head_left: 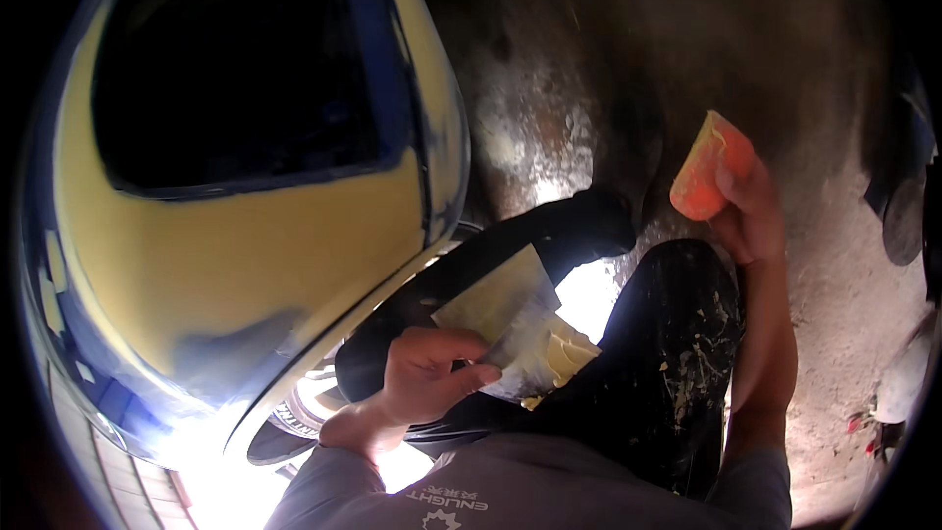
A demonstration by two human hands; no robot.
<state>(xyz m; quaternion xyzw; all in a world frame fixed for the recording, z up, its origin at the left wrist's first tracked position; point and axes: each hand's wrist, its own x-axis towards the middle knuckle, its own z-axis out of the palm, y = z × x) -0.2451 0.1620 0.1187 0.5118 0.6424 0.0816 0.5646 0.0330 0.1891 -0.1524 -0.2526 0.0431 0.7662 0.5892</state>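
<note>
My left hand (427,373) pinches two thin, flat grey putty scrapers (505,294) that overlap at an angle, fingers curled on one side and thumb on the other. Thick yellow putty (569,355) covers the lower scraper's outer end, with a lump hanging at its edge. Out to the right, my right hand (748,206) grips an orange cup-like piece (708,172) smeared with yellow putty along its rim; its inside is hidden from here. Left of my hands stands a dark blue car body (231,344), with a broad coat of yellow filler (285,226) around its dark window opening.
My bent knees in black, putty-spotted trousers (677,353) are between my hands. Below the car's edge a wheel (299,407) shows beside bright light. The concrete floor (834,334) is stained, with dark items (903,216) and a pale bundle (905,378) at the far right.
</note>
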